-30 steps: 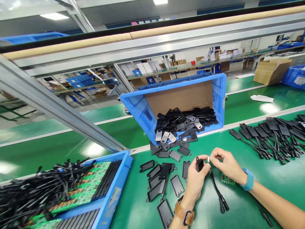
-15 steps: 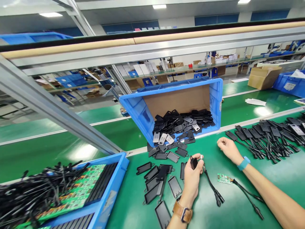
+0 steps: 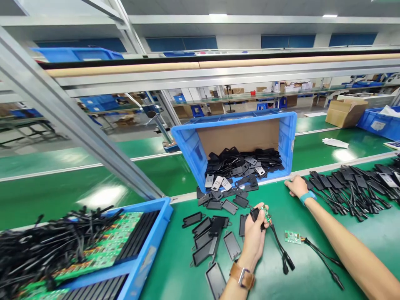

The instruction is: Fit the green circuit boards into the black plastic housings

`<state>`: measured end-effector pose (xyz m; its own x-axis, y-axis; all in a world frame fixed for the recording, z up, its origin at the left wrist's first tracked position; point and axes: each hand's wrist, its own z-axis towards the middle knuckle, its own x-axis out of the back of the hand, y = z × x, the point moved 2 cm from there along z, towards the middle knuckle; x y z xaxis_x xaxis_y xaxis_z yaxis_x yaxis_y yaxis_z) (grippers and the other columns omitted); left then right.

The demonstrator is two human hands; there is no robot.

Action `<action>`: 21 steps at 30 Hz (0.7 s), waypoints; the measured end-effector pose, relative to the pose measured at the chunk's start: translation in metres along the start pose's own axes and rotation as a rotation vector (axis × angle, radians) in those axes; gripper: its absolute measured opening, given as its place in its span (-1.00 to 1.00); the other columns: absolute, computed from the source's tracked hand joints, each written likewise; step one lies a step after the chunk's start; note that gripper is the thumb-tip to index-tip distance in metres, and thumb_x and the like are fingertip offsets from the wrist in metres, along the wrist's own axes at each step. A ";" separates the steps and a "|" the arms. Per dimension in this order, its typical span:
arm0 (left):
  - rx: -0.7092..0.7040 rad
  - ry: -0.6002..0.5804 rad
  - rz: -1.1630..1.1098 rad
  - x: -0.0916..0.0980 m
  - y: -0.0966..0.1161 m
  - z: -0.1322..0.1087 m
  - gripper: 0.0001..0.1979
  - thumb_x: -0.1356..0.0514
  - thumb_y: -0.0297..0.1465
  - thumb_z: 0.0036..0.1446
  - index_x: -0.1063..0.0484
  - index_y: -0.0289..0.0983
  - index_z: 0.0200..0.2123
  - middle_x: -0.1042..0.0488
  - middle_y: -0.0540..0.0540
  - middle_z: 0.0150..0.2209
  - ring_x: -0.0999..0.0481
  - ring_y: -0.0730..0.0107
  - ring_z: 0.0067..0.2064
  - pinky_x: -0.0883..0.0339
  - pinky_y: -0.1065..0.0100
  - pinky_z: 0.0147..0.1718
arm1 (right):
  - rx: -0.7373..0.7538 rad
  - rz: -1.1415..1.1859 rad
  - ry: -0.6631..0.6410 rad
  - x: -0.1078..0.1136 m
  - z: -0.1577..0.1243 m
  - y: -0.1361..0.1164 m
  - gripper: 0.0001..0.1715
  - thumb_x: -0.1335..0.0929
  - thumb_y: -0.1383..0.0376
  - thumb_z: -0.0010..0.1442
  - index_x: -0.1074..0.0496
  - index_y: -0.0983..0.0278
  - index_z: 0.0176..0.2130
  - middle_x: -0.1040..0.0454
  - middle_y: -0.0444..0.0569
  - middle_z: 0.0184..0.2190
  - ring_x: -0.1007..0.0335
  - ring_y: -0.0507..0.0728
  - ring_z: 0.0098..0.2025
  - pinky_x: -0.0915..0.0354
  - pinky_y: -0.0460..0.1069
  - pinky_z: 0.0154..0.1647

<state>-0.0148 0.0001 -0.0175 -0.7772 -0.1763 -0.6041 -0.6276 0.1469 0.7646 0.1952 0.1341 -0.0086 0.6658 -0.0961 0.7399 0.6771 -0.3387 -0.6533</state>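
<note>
Currently I list: left hand (image 3: pixel 254 233), closed around a rectangular black casing (image 3: pixel 254 213) and green circuit board (image 3: pixel 266 213); right hand (image 3: pixel 297 186), fingers curled, contents indeterminable, near the glossy surface's (image 3: pixel 175 250) far edge.

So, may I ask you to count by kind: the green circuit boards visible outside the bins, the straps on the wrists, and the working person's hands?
Green circuit boards: 2
Wrist straps: 2 (one brown, one blue)
Hands: 2
Total: 6
</note>
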 end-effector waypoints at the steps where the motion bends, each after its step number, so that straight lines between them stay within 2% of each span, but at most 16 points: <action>1: 0.013 0.012 -0.047 0.000 0.001 0.000 -0.52 -0.47 -0.26 -0.08 -0.51 -0.32 -0.09 -0.53 -0.22 -0.12 -0.25 0.64 -0.49 -0.22 0.45 -0.47 | 0.046 0.012 -0.023 -0.002 -0.013 -0.001 -0.75 -0.34 0.16 0.28 -0.39 0.33 -0.21 -0.43 -0.16 -0.68 -0.39 0.06 -0.67 -0.29 -0.08 -0.47; 4: 0.026 0.038 -0.146 0.001 0.003 0.002 -0.56 -0.47 -0.31 -0.08 -0.52 -0.35 -0.13 -0.53 -0.20 -0.17 -0.28 0.61 -0.47 -0.21 0.46 -0.48 | 0.238 0.070 -0.121 -0.010 -0.066 -0.006 -0.71 -0.29 0.07 0.32 -0.37 0.26 -0.21 -0.50 -0.15 -0.55 -0.45 0.04 -0.55 -0.29 -0.11 -0.42; 5: 0.024 0.044 -0.167 0.002 0.004 0.003 -0.58 -0.48 -0.32 -0.09 -0.53 -0.35 -0.15 -0.53 -0.18 -0.20 -0.29 0.60 -0.46 -0.21 0.47 -0.48 | 0.330 0.104 -0.174 -0.014 -0.086 -0.008 -0.70 -0.31 0.04 0.31 -0.37 0.23 -0.22 -0.52 -0.15 -0.49 -0.48 0.04 -0.47 -0.30 -0.12 -0.39; 7: 0.031 0.058 -0.188 0.003 0.005 0.004 -0.62 -0.47 -0.33 -0.09 -0.53 -0.35 -0.19 -0.49 -0.10 -0.33 -0.30 0.58 -0.46 -0.21 0.48 -0.48 | 0.617 0.217 -0.295 -0.022 -0.123 -0.015 -0.72 -0.33 0.08 0.29 -0.36 0.24 -0.15 -0.53 -0.12 -0.39 -0.47 0.06 -0.39 -0.29 -0.11 -0.38; 8: 0.038 0.067 -0.187 0.004 0.005 0.005 -0.63 -0.47 -0.33 -0.08 -0.53 -0.34 -0.21 -0.45 -0.04 -0.40 -0.30 0.57 -0.47 -0.22 0.48 -0.48 | 0.686 0.223 -0.327 -0.025 -0.138 -0.017 -0.68 -0.38 0.09 0.24 -0.34 0.23 -0.11 -0.53 -0.14 -0.37 -0.46 0.06 -0.40 -0.27 -0.11 -0.40; 10: 0.052 0.074 -0.172 0.005 0.005 0.004 -0.63 -0.46 -0.32 -0.07 -0.52 -0.33 -0.20 -0.36 0.03 -0.50 -0.28 0.56 -0.49 -0.23 0.47 -0.47 | 0.767 0.174 -0.300 -0.030 -0.157 -0.019 -0.64 -0.42 0.17 0.20 -0.31 0.22 -0.06 -0.51 -0.17 -0.38 -0.42 0.05 -0.44 -0.21 -0.10 -0.43; 12: 0.041 0.069 -0.145 0.006 0.006 0.004 -0.60 -0.46 -0.31 -0.05 -0.51 -0.32 -0.14 -0.34 0.04 -0.51 -0.28 0.55 -0.48 -0.23 0.47 -0.47 | 0.802 0.096 -0.216 -0.032 -0.164 -0.019 -0.74 -0.37 0.26 0.26 -0.30 0.22 -0.06 -0.50 -0.17 -0.38 -0.41 0.06 -0.43 -0.17 -0.08 -0.42; 15: -0.012 0.052 -0.095 0.006 0.005 0.004 -0.53 -0.45 -0.32 -0.02 -0.47 -0.30 -0.03 -0.34 0.05 -0.48 -0.27 0.57 -0.47 -0.21 0.48 -0.45 | 0.860 0.012 -0.131 -0.032 -0.160 -0.014 -0.88 -0.28 0.37 0.33 -0.29 0.22 -0.10 -0.51 -0.11 -0.29 -0.46 0.10 -0.32 -0.20 -0.06 -0.34; 19: -0.064 0.031 -0.042 0.008 0.005 0.007 -0.52 -0.43 -0.30 0.02 -0.44 -0.30 0.00 -0.33 0.04 -0.45 -0.23 0.59 -0.48 -0.18 0.47 -0.47 | 0.919 -0.094 -0.066 -0.029 -0.152 -0.010 -0.96 -0.29 0.31 0.38 -0.31 0.22 -0.14 -0.51 -0.08 -0.24 -0.46 0.14 -0.26 -0.23 -0.03 -0.29; 21: -0.069 0.020 -0.021 0.010 0.006 0.010 -0.54 -0.42 -0.29 0.03 -0.45 -0.31 -0.02 -0.32 0.05 -0.46 -0.21 0.60 -0.49 -0.16 0.48 -0.48 | 0.938 -0.143 -0.036 -0.026 -0.151 -0.010 -0.92 -0.27 0.27 0.40 -0.33 0.22 -0.15 -0.49 -0.07 -0.27 -0.45 0.14 -0.28 -0.23 -0.02 -0.31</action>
<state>-0.0266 0.0086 -0.0205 -0.7625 -0.1984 -0.6159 -0.6383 0.0752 0.7661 0.1236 -0.0010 0.0028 0.5553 -0.0774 0.8280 0.7184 0.5462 -0.4308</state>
